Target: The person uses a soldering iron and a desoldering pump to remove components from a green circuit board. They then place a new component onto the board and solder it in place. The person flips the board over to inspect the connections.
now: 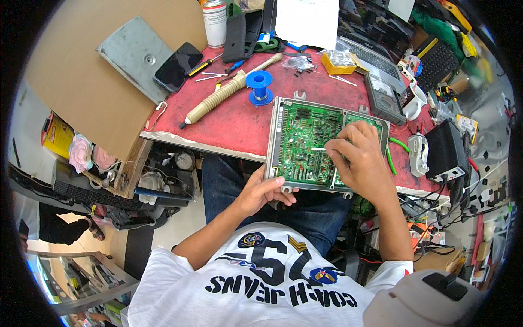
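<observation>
A green circuit board (305, 128) sits in an open grey metal housing (276, 117), which rests partly on the table and reaches over its front edge. My left hand (262, 192) grips the housing at its near left corner, thumb on the rim and fingers beneath. Over the right part of the board, my right hand (357, 155) pinches a thin cotton swab (317, 149). The swab's white tip points left, at or just above the components; whether it touches them I cannot tell. My right hand hides part of the board.
A blue solder spool (260, 87) and a beige desoldering pump-like tool (218, 98) lie left of the housing. Beyond are a phone (178, 66), a spray can (214, 24) and a laptop (376, 60). To the right stand a multimeter (384, 98), a white mug (415, 102) and a black box (447, 150).
</observation>
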`<action>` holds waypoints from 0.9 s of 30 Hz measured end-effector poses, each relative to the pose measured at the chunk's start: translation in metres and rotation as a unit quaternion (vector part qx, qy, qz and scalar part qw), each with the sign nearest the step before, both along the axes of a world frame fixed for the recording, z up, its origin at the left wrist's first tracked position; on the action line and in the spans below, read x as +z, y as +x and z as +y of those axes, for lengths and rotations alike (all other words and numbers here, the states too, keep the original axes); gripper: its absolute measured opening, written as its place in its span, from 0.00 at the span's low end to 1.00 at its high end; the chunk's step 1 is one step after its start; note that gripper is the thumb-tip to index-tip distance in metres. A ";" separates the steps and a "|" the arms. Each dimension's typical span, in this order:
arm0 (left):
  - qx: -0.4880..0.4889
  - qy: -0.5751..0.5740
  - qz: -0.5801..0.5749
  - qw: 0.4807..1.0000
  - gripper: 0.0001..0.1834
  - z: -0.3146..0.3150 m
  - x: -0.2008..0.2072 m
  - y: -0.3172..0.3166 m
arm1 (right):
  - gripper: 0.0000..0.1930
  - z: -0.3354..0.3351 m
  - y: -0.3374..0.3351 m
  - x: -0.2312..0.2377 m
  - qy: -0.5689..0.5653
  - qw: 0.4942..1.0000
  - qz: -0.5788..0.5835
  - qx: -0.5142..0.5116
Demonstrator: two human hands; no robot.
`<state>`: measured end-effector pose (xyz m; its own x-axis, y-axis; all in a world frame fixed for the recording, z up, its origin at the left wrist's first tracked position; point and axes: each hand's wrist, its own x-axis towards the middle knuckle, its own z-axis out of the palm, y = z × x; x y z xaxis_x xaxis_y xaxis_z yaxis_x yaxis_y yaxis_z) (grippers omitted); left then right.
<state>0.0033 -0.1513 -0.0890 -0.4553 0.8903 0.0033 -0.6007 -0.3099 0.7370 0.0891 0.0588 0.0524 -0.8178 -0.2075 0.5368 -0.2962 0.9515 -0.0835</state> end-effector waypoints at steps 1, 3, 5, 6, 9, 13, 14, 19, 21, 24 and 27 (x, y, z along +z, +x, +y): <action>0.001 -0.001 0.000 1.000 0.24 0.000 0.000 0.000 | 0.06 -0.002 -0.001 0.000 0.007 1.000 -0.004 0.003; 0.014 -0.013 0.016 1.000 0.24 -0.001 0.000 0.001 | 0.06 -0.007 -0.002 -0.001 0.022 1.000 -0.013 0.008; 0.019 -0.018 0.023 0.999 0.24 0.000 0.002 0.002 | 0.06 -0.011 -0.004 -0.001 0.047 0.999 -0.006 0.011; 0.018 -0.017 0.020 0.999 0.24 -0.001 0.002 0.002 | 0.07 -0.012 -0.005 0.000 0.060 0.998 -0.002 0.013; 0.014 -0.017 0.021 1.000 0.24 0.001 0.002 0.002 | 0.05 -0.012 -0.007 -0.001 0.063 0.998 -0.018 0.014; 0.023 -0.020 0.019 0.999 0.24 -0.001 0.004 0.003 | 0.04 -0.016 -0.016 -0.002 0.093 0.995 -0.041 0.023; 0.021 -0.020 0.017 0.999 0.24 -0.001 0.006 0.003 | 0.03 -0.017 -0.018 -0.005 0.099 0.994 -0.037 0.024; 0.019 -0.040 0.008 0.999 0.24 -0.001 0.012 0.004 | 0.02 -0.016 -0.024 -0.005 0.125 0.991 -0.040 0.033; 0.018 -0.040 0.008 0.999 0.24 -0.002 0.014 0.005 | 0.02 -0.016 -0.024 -0.003 0.141 0.989 -0.039 0.022; 0.018 -0.034 0.005 0.999 0.24 -0.001 0.013 0.005 | 0.04 -0.015 -0.025 -0.007 0.098 0.993 -0.049 0.049; 0.020 -0.035 0.004 0.999 0.24 -0.002 0.012 0.005 | 0.04 -0.014 -0.023 -0.004 0.125 0.990 -0.054 0.031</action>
